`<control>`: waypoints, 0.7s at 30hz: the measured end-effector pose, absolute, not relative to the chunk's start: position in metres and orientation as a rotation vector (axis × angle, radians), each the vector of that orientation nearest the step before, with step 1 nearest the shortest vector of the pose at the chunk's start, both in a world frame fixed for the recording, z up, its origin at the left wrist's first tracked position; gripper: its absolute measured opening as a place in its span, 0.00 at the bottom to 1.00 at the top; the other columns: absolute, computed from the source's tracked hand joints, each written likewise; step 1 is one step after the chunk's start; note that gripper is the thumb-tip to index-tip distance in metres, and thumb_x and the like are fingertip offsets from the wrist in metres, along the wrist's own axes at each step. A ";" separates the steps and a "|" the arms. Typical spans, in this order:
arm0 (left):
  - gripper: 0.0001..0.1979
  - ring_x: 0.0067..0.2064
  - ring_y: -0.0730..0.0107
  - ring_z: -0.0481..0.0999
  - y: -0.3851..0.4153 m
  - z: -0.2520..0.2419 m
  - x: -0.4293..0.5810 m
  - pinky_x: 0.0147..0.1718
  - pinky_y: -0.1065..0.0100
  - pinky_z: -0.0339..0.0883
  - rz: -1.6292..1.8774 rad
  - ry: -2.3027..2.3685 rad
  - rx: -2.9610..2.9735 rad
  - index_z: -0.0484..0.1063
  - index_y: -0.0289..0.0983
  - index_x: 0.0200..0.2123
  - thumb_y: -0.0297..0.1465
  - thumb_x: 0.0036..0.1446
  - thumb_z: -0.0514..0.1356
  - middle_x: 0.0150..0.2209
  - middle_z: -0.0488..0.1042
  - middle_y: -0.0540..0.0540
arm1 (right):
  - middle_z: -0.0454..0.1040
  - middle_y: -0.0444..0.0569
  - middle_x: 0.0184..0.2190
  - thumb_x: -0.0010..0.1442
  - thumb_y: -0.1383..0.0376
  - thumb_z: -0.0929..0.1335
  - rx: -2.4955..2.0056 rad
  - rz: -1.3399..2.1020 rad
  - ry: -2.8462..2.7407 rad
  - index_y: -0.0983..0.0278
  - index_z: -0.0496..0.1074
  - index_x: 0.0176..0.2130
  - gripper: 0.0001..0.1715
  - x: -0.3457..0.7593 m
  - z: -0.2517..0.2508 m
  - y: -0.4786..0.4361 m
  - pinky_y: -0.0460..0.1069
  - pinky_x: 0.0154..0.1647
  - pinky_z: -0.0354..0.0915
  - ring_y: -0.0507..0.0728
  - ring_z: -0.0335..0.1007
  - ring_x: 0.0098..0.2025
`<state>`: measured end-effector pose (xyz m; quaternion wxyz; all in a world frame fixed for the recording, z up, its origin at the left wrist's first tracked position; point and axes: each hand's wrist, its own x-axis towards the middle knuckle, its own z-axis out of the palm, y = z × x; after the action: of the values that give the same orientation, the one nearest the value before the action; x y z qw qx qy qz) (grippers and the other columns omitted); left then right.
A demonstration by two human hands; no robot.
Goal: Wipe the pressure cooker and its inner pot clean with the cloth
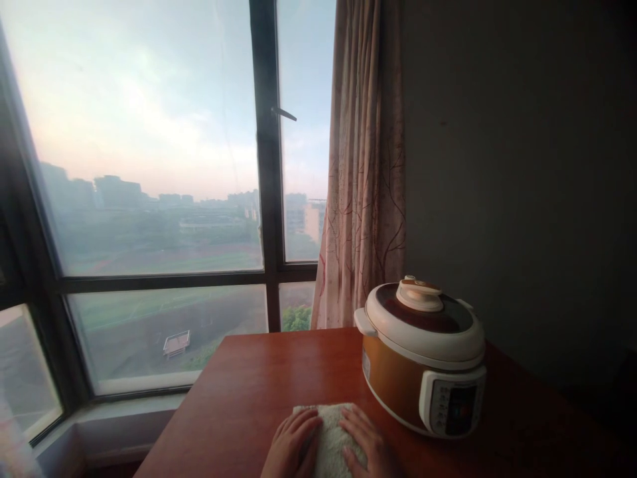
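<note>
A pale, fuzzy folded cloth (332, 435) lies on the reddish-brown wooden table (269, 372), near the bottom of the view. My left hand (294, 443) holds the cloth's left side, its fingers close together and curved over the top. On the right side, my right hand (365, 443) grips the same cloth with its fingers slightly spread and its thumb nearer to me. The cloth's near end runs out of the picture.
An electric pressure cooker (423, 358) with a white lid and brown body stands on the table, right of my hands. Behind are a pinkish patterned curtain (365, 166) and a dark-framed window (269, 199). The table's left edge slants toward the window sill (134, 405).
</note>
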<state>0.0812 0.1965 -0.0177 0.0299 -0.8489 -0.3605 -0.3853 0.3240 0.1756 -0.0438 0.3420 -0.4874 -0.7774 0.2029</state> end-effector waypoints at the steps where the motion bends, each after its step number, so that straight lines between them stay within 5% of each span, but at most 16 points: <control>1: 0.14 0.50 0.58 0.83 0.196 -0.017 0.081 0.50 0.60 0.77 -1.198 -1.114 -2.621 0.79 0.43 0.50 0.35 0.62 0.61 0.49 0.82 0.40 | 0.68 0.53 0.64 0.67 0.53 0.65 -1.273 0.531 -2.026 0.60 0.75 0.58 0.26 0.324 -0.043 0.175 0.63 0.69 0.57 0.67 0.58 0.69; 21: 0.13 0.49 0.59 0.83 0.201 -0.022 0.080 0.50 0.62 0.77 -1.227 -1.104 -2.581 0.80 0.43 0.48 0.36 0.63 0.61 0.48 0.83 0.41 | 0.69 0.50 0.63 0.65 0.54 0.67 -1.219 0.501 -1.991 0.58 0.76 0.57 0.25 0.326 -0.053 0.179 0.60 0.68 0.60 0.65 0.60 0.68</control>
<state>0.0804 0.2005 -0.0222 0.0390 -0.8418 -0.3601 -0.4003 0.3259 0.1793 -0.0530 0.3679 -0.4748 -0.7753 0.1952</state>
